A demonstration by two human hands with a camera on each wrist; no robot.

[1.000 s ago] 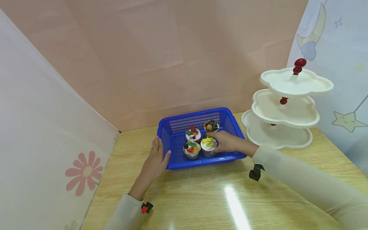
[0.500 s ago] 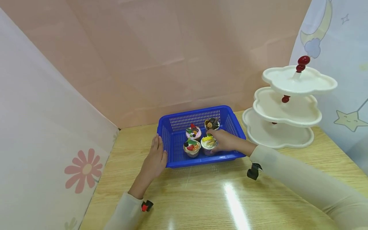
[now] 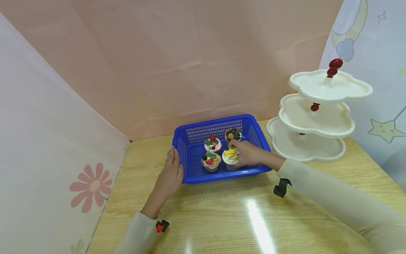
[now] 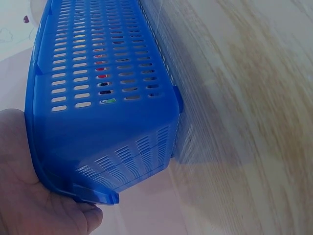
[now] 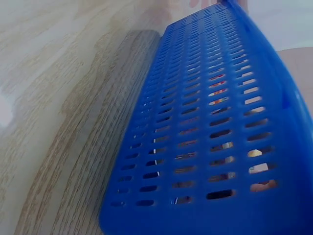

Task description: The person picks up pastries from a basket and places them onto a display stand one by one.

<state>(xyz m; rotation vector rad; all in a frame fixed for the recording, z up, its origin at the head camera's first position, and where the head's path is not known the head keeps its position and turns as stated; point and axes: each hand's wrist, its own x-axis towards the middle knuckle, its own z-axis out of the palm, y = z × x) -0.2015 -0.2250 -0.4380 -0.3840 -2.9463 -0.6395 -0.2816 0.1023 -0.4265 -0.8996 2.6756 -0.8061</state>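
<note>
We start wide, on the table [image 3: 219, 225], which looks glossy enough that a shove could send things sliding. Over to the right rises the stand [image 3: 317, 121], three tiers tall and near the basket's corner; a sleeve swinging wide could clip its lowest tier and rock it. Now the basket [image 3: 219, 177], blue, slatted, sitting flat. It seems light, so we'd guess a knock from inside could skid it, or heavy pressure on one rim could tip it.

Here's the left hand [image 3: 169, 176], fingers straight and side by side, laid along the basket's left end: a steady brace, though without a wrapped grasp it might slip. And the right hand [image 3: 248, 154], reaching over the right side, pinching the lemon cup [image 3: 230, 157] between thumb and fingers near the front wall. We can't tell whether its base is clear of the floor.

Tight quarters in there! The berry cup [image 3: 211, 162] sits just left, the pink cup [image 3: 212, 145] behind that, the choc cup [image 3: 233, 134] right behind the knuckles. One sideways drift could topple a neighbour; too hard a squeeze might crumple the wrapper.
</note>
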